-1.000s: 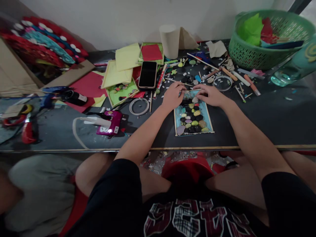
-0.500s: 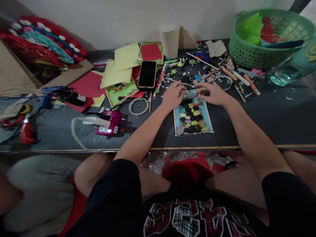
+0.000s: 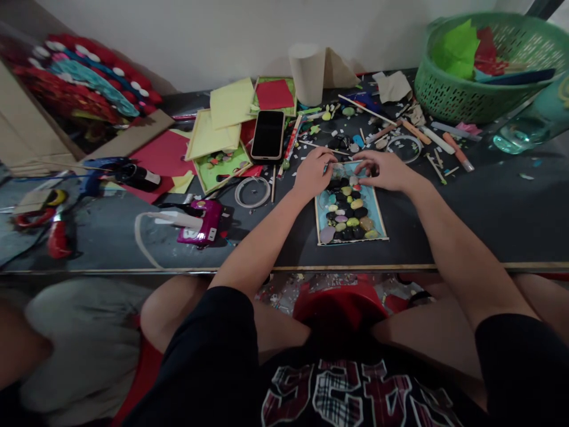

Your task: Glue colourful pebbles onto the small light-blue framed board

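A small rectangular picture frame (image 3: 382,222) with pale wooden edges and a light blue backing lies on the dark table before me. Black, yellow, green and lilac pebbles (image 3: 340,218) fill much of its lower and middle part. My left hand (image 3: 313,172) is closed at its upper left corner, fingers curled over the edge; the fingertips are partly hidden. At the upper right, my right hand (image 3: 383,171) arches over the side with thumb and fingers apart. Its fingertips are close to a greyish pebble (image 3: 353,180); whether they touch it, I cannot tell.
Behind lie a phone (image 3: 268,135), yellow trays (image 3: 213,136), scattered sticks and scraps. A green basket (image 3: 462,98) and a bottle (image 3: 518,133) stand right. Left are a purple power adapter (image 3: 201,222), a blue glue gun (image 3: 92,173) and red-handled pliers (image 3: 57,237). Another person's leg (image 3: 84,344) shows lower left.
My right fingers have come down slightly toward the pebbles near the frame's upper right, where a greyish pebble now shows. The left hand stays at the corner. The whole view has shifted slightly.
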`<state>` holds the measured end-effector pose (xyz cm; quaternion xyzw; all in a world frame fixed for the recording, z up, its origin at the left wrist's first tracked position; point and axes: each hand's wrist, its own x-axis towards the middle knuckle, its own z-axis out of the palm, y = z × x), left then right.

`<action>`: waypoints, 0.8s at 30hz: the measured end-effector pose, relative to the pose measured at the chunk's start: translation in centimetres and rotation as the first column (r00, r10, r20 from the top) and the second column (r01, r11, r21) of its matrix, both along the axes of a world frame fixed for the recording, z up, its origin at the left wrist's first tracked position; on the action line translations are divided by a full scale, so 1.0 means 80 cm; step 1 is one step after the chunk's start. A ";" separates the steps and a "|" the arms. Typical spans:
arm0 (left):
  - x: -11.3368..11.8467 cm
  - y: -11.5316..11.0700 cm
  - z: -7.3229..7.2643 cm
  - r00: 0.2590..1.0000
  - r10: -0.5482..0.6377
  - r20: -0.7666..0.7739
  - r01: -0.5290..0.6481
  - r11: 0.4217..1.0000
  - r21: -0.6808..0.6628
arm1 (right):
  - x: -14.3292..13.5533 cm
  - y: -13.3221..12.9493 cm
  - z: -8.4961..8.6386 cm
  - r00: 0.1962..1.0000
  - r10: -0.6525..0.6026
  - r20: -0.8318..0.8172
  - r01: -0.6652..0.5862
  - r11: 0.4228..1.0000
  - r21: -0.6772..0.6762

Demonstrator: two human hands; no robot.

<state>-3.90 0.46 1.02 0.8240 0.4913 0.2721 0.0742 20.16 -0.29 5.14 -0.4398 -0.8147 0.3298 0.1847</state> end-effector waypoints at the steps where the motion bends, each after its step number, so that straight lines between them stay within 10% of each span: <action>1: 0.000 0.000 0.000 1.000 -0.005 0.000 0.005 1.000 0.005 | 0.000 0.000 -0.001 1.000 -0.010 -0.012 0.010 1.000 0.007; 24: -0.001 0.001 0.000 1.000 -0.009 0.005 0.009 1.000 0.011 | -0.008 -0.003 -0.001 0.990 -0.142 -0.024 0.144 0.987 0.070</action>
